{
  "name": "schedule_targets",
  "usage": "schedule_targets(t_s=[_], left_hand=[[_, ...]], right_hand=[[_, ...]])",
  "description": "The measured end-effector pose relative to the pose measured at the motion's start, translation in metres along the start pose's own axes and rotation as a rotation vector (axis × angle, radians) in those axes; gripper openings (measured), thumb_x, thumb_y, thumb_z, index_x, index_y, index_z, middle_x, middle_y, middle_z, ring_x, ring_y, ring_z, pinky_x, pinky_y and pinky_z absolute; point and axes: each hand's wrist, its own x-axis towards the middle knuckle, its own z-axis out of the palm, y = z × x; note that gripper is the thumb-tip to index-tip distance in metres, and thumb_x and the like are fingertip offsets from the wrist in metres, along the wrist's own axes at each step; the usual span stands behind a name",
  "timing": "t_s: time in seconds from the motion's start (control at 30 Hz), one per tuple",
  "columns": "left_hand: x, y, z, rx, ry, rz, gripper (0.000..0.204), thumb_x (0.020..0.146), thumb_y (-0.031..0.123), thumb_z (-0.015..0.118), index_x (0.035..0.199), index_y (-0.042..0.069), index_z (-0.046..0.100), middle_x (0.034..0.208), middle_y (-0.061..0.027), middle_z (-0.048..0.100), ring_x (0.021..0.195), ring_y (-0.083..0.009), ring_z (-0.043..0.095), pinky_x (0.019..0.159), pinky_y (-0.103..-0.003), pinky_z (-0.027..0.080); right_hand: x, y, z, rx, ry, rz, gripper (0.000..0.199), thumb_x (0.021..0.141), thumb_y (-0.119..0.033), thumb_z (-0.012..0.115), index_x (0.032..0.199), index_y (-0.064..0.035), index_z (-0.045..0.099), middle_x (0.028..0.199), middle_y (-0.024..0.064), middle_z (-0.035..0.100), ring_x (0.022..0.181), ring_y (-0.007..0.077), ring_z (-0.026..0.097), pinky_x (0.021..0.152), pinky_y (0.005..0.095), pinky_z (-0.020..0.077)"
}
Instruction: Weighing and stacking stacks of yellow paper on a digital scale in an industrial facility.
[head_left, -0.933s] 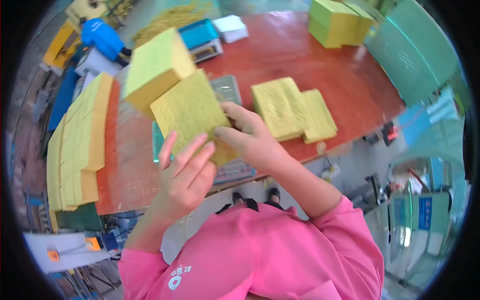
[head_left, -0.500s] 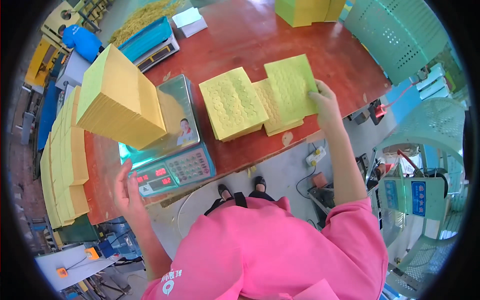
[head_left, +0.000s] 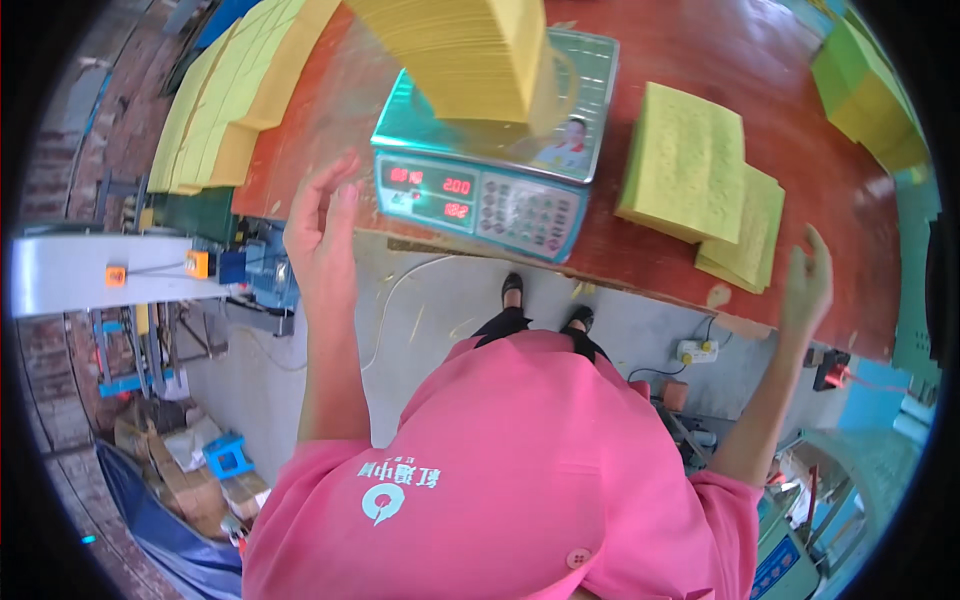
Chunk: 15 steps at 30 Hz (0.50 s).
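A tall stack of yellow paper [head_left: 465, 60] stands on the metal pan of a digital scale [head_left: 530, 215], whose red display is lit. My left hand [head_left: 325, 215] is in the air beside the scale's left front corner, fingers apart and holding nothing. Right of the scale, a stack of yellow paper with a punched pattern [head_left: 685, 155] lies on the red table [head_left: 660, 40]. A lower yellow paper stack [head_left: 755, 235] sits partly behind it. Just right of that lower stack hovers my right hand [head_left: 808, 285], empty, its fingers loosely apart.
Long rows of yellow paper stacks [head_left: 250, 90] line the table's left end. Another yellow stack [head_left: 870, 90] stands at the far right. A white power strip [head_left: 697, 351] with a cable lies on the floor below the table, and a blue stool [head_left: 228, 456] is at lower left.
My right hand has let go of the patterned yellow paper it held and drawn away from the stacks. The view has swung left, and my left hand remains empty beside the scale.
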Motion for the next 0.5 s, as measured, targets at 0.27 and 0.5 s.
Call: schedule_targets(t_s=[0.27, 0.5], left_hand=[[0.068, -0.01, -0.026, -0.221, 0.094, -0.169, 0.039, 0.101, 0.023, 0.053, 0.129, -0.003, 0.053, 0.132, -0.0159, 0.058, 0.124, -0.0251, 0.055, 0.104, -0.04, 0.044], [0.205, -0.026, -0.024, -0.769, -0.308, -0.353, 0.062, 0.095, 0.045, 0.058, 0.134, -0.002, 0.049, 0.126, -0.0171, 0.056, 0.12, -0.0264, 0.053, 0.098, -0.041, 0.046]], right_hand=[[-0.021, -0.146, 0.033, 0.487, -0.143, -0.087, 0.028, 0.096, 0.004, 0.05, 0.121, 0.0003, 0.064, 0.105, 0.0069, 0.068, 0.098, 0.0108, 0.062, 0.088, 0.0256, 0.0483], [0.004, -0.249, 0.154, 0.871, -0.277, -0.047, 0.033, 0.098, -0.008, 0.054, 0.13, 0.0017, 0.056, 0.125, 0.0092, 0.062, 0.117, 0.0182, 0.057, 0.097, 0.0305, 0.0455]])
